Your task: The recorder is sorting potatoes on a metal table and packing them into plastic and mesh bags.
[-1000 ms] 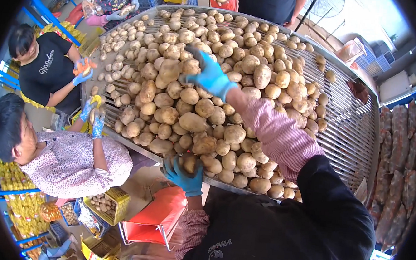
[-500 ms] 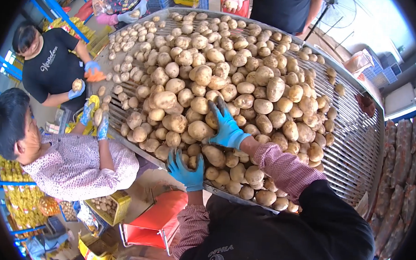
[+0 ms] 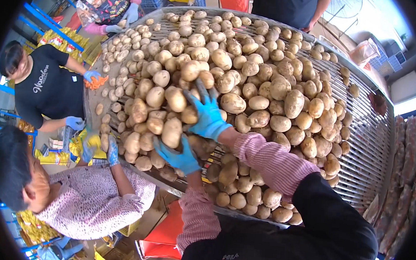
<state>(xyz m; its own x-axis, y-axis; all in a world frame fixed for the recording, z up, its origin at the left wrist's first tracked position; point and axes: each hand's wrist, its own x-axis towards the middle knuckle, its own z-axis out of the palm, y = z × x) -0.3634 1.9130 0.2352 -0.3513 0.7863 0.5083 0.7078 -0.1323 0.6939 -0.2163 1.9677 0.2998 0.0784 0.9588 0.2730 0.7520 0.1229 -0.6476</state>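
Observation:
A broad heap of potatoes (image 3: 259, 104) covers much of a slatted metal table (image 3: 364, 149). My right hand (image 3: 208, 116), in a blue glove with darkened fingertips, lies against the heap with its fingers stretched out and apart. Nearer to me, my left hand (image 3: 178, 157), gloved in blue too, presses on potatoes with its thumb spread from its fingers. One pale oblong potato (image 3: 171, 133) rests just beyond the left hand. Both hands touch potatoes without being wrapped round any; some fingertips are hidden among them.
Two people (image 3: 44, 84) (image 3: 89, 194) work along the left edge; another person (image 3: 113, 5) is at the back left, and a dark-clad person (image 3: 284, 8) at the back. A red chair (image 3: 163, 234) stands below the near edge. Filled sacks (image 3: 406, 161) are stacked at the right.
Both my hands have moved left and away from me, pushing potatoes along. Some slats now show behind them. Potatoes bunch higher in front of my hands.

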